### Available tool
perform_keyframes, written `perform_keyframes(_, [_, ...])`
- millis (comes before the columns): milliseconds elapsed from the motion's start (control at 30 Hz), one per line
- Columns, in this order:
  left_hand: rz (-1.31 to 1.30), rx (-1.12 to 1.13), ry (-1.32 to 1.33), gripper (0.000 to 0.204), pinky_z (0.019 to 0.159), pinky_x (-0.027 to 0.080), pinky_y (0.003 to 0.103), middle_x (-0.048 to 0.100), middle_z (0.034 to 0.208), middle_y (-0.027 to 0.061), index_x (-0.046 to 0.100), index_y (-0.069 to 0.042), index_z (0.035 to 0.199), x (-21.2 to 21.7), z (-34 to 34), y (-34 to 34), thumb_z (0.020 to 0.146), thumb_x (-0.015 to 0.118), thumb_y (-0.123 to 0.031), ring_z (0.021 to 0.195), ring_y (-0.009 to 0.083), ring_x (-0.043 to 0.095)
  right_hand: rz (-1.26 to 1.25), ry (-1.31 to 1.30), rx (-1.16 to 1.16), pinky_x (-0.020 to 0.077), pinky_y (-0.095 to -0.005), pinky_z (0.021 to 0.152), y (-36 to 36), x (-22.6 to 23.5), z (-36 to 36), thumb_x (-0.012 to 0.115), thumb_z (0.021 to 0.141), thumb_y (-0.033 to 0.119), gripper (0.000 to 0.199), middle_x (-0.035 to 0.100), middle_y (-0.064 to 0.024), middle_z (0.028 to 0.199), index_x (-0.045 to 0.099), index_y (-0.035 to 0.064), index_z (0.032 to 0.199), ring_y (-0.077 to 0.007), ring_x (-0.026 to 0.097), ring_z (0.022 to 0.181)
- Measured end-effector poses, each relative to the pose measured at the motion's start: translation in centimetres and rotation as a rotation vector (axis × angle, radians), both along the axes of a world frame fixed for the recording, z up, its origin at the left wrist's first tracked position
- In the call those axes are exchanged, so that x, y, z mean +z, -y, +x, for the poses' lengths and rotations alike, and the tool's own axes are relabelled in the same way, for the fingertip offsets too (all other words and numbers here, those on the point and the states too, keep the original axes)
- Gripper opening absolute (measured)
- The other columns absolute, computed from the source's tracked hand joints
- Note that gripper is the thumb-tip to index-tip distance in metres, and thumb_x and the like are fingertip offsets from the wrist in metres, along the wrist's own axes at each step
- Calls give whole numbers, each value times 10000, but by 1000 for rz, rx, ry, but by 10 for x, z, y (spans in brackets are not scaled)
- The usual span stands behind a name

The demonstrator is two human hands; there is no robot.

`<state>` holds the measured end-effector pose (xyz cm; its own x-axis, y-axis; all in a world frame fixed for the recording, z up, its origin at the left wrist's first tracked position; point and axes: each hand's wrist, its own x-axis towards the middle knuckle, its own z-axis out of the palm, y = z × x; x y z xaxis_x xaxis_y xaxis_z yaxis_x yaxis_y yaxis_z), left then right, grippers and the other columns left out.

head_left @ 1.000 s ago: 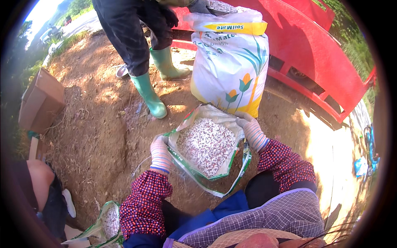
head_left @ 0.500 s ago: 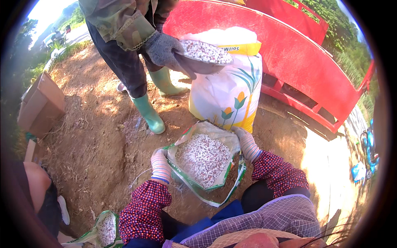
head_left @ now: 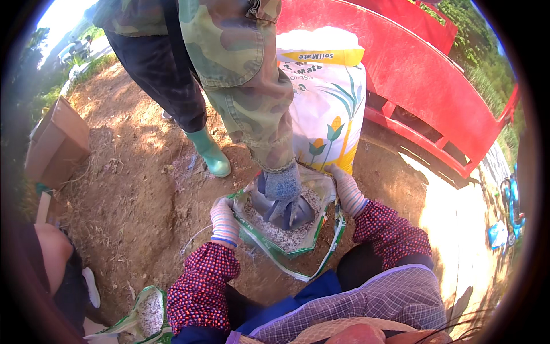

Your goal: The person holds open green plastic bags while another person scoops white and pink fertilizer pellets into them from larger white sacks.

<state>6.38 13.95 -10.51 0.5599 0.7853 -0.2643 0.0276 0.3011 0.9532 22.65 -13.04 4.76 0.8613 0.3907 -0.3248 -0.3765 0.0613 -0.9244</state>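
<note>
An opened green-and-white bag [head_left: 264, 245] of white and reddish-brown granules [head_left: 285, 239] stands on the dirt before me. My left hand [head_left: 224, 221], in a striped knit glove, is closed on the bag's left rim. On its far right rim, my right hand [head_left: 347, 190] is closed too, in a matching glove. A co-worker's grey-gloved hand [head_left: 282, 188] reaches down between my hands, holding a dark metal scoop [head_left: 295, 213] tipped inside the bag mouth. The scoop and that hand hide part of the granules.
A large white-and-yellow sack [head_left: 326, 114] stands just beyond the bag, against a red metal frame [head_left: 424, 97]. The co-worker's green boot [head_left: 209, 153] is at far left. A cardboard box [head_left: 60, 143], another granule bag [head_left: 150, 315] and a second person's bare knee [head_left: 52, 246] are at left.
The co-worker's gloved hand has come down from above the big sack into my bag. Its scoop was heaped with granules and is now tipped over. My hands keep hold of the rim.
</note>
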Motion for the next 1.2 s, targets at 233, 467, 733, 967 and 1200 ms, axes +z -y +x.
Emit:
perform_keyframes(233, [-363, 48, 85, 127, 574, 455, 375, 582, 713, 73, 636, -32, 829, 28, 4, 6, 754, 542, -74, 595, 210, 526, 97, 94, 23, 502, -282, 805, 7, -23, 14, 621, 898, 275, 402, 666, -63, 1055, 584, 28, 1213, -141, 625, 880])
perform_keyframes(467, [-295, 50, 115, 186, 625, 464, 337, 596, 754, 73, 662, -22, 871, 43, 2, 15, 748, 526, -53, 659, 197, 550, 59, 61, 65, 494, -291, 880, 14, -33, 24, 591, 922, 268, 418, 661, -71, 1121, 558, 37, 1269, -165, 629, 963])
perform_keyframes(733, [-286, 95, 93, 170, 673, 474, 364, 591, 811, 82, 637, -8, 874, 51, -1, 20, 754, 521, -36, 722, 226, 557, 119, 0, 51, 509, -333, 895, 6, -26, 15, 572, 964, 269, 405, 644, -104, 1148, 524, 18, 1278, -197, 635, 984])
perform_keyframes(967, [-308, 127, 95, 154, 664, 468, 364, 592, 815, 79, 637, -21, 881, 47, 0, 15, 780, 525, -48, 716, 219, 560, 106, -18, 25, 486, -302, 854, -1, -18, 9, 546, 944, 285, 383, 656, -94, 1080, 604, -11, 1180, -171, 617, 948])
perform_keyframes(1200, [-348, 98, 35, 159, 680, 466, 359, 592, 819, 78, 637, -19, 892, 65, 0, 24, 786, 523, -51, 725, 219, 559, 84, 47, 52, 510, -314, 857, 8, -24, 15, 572, 948, 252, 365, 665, -93, 1096, 582, 6, 1217, -177, 639, 934])
